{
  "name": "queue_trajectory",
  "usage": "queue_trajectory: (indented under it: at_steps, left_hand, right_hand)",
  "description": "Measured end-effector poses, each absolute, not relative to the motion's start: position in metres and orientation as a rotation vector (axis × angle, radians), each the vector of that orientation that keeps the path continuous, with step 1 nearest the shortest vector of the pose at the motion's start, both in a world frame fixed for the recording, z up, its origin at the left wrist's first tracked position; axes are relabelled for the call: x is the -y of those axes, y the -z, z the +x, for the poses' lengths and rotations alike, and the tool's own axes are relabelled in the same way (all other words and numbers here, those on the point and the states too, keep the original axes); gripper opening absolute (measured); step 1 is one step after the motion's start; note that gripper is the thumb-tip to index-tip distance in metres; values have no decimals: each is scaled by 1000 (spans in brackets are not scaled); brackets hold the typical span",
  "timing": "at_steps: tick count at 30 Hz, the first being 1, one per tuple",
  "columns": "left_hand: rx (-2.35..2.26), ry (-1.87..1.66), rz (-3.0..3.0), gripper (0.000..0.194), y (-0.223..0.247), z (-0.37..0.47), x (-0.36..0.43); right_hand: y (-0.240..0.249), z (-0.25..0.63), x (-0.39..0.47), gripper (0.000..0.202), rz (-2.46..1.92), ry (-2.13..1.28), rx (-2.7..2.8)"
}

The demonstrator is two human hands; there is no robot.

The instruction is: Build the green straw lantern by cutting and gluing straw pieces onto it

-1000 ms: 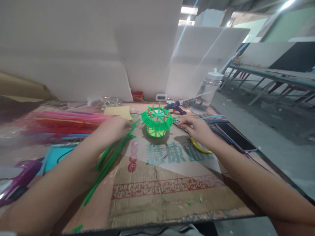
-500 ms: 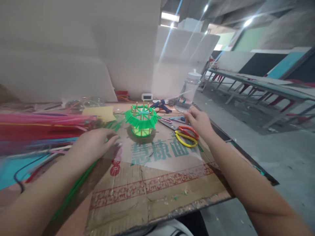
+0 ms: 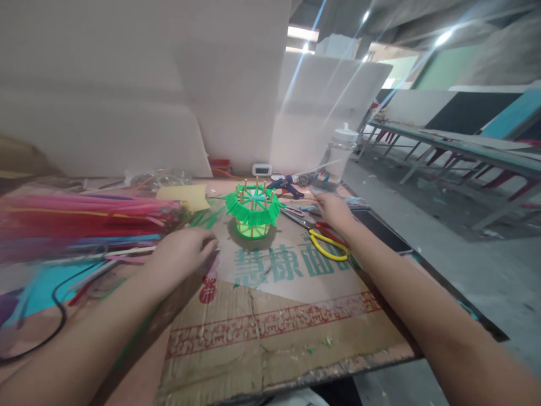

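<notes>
A small round frame [image 3: 254, 213] of wooden sticks with a green fringe stands upright on the cardboard [image 3: 270, 338]. To its left, my left hand [image 3: 186, 248] hovers with thumb and fingers bent towards each other; whether anything is between them is too blurred to tell. My right hand [image 3: 333, 211] is to the right of the frame, above the scissors [image 3: 329, 245] with red and yellow handles; its fingertips are near a thin blue item, and I cannot see whether they grip it.
Bundles of pink and red stems [image 3: 93, 211] lie at the left. A glue gun [image 3: 287, 186], a white clock [image 3: 261, 169] and a clear bottle [image 3: 336, 158] stand behind. A black phone [image 3: 382, 230] lies right of my right arm.
The view has turned slightly left, so the objects appear further right. My right hand has come slightly closer to the frame and over the red scissor handle, uncovering the phone.
</notes>
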State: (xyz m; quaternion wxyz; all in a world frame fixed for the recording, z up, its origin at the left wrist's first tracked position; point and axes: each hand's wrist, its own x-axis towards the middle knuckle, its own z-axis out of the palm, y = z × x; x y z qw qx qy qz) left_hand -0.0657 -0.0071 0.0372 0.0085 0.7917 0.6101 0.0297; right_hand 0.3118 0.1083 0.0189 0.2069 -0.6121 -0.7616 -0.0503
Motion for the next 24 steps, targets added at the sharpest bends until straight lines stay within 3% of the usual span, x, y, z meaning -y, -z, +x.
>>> queue_trajectory:
  at_steps: [3, 9, 15, 21, 24]
  left_hand:
    - [-1907, -49, 2477, 44, -38, -63, 8]
    - [-1873, -111, 2471, 41, -36, -61, 7]
    - [-1877, -171, 2467, 41, -40, -57, 10]
    - [-1777, -394, 2534, 42, -76, -37, 11]
    - [-1714, -274, 2512, 39, -83, -26, 3]
  right_hand:
    - [-12, 313, -110, 36, -1687, 141, 2173]
    - [-12, 310, -113, 26, -1663, 173, 2198]
    - [-57, 301, -100, 24, -1525, 273, 2068]
    - [-108, 262, -50, 14, -1074, 219, 2137]
    - [-117, 245, -36, 15, -978, 178, 2201]
